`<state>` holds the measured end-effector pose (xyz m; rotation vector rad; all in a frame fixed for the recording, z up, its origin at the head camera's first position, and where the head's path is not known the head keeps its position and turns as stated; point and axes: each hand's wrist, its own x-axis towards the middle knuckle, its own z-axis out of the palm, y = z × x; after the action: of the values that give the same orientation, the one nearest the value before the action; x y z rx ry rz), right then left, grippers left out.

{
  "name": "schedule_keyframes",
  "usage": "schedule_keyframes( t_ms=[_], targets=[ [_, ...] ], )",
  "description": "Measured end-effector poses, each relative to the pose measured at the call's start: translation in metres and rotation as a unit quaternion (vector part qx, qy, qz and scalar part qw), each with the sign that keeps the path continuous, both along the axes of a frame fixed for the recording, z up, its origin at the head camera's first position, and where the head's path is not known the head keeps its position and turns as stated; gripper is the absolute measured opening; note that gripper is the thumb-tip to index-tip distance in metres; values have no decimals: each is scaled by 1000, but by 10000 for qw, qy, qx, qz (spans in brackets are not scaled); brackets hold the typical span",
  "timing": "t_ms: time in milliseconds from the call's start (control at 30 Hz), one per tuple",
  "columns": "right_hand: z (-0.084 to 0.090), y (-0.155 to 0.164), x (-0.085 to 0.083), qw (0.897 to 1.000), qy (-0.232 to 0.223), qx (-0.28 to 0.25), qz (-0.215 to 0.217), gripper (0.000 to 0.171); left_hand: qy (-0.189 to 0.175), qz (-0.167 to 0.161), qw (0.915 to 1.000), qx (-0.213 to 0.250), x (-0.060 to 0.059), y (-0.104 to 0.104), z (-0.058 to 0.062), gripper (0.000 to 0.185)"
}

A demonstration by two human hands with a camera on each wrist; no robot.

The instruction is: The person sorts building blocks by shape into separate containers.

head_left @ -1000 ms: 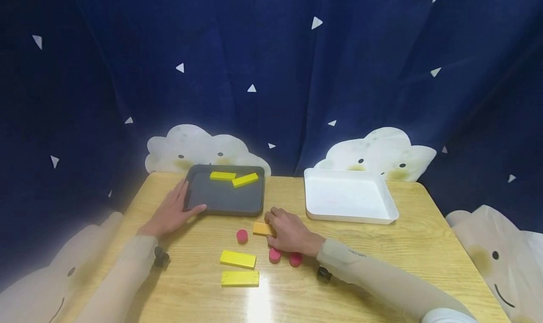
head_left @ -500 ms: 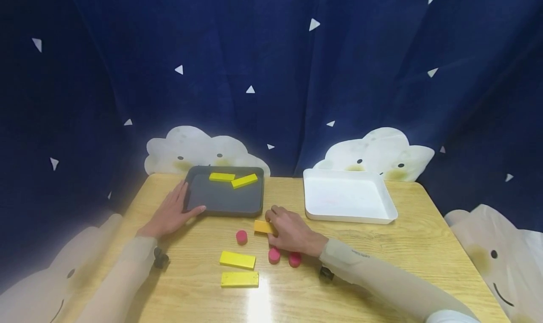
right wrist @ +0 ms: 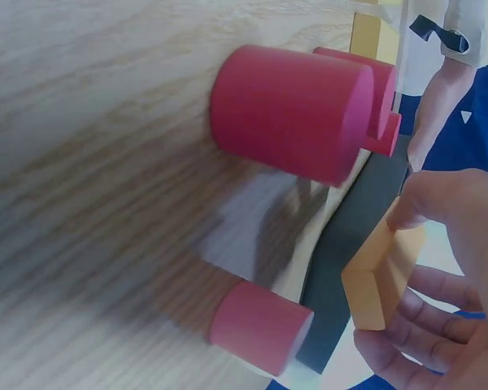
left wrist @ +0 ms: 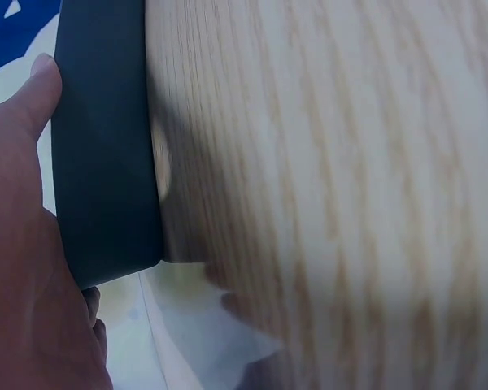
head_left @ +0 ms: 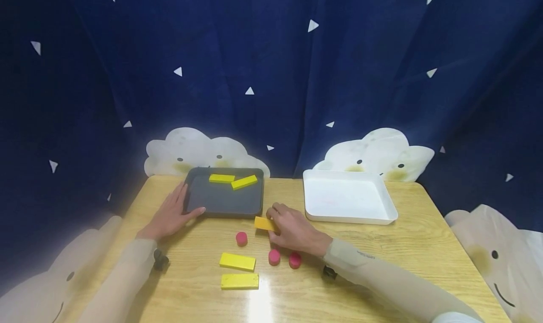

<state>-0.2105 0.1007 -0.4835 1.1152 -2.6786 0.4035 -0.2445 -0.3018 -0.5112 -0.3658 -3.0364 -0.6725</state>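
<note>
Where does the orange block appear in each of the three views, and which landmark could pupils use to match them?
Head: lower middle, in the right hand, by the near right corner of the dark grey tray.
Left wrist: the orange block is not in it.
Right wrist: right of centre, orange block between thumb and fingers.
Shared landmark: the dark grey tray, upper left in the left wrist view, behind the block in the right wrist view.

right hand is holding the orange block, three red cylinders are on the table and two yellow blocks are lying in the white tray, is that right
Not quite: the head view shows two yellow blocks lying in the dark grey tray, not the white tray. The rest stands: the right hand is holding the orange block, and three red cylinders are on the table.
</note>
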Motion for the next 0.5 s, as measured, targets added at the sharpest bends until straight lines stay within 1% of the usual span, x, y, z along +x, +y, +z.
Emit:
schedule_keyframes(
  t_ms=[233, 500],
  targets=[
    [6, -1, -3, 9997, 186, 51, 137, 32, -20, 20, 10000, -9, -1, -1, -1, 113],
    [15, -8, -13, 9982, 468, 155, 342, 30, -22, 60, 10000, -47, -2, 0, -2, 114]
  ],
)
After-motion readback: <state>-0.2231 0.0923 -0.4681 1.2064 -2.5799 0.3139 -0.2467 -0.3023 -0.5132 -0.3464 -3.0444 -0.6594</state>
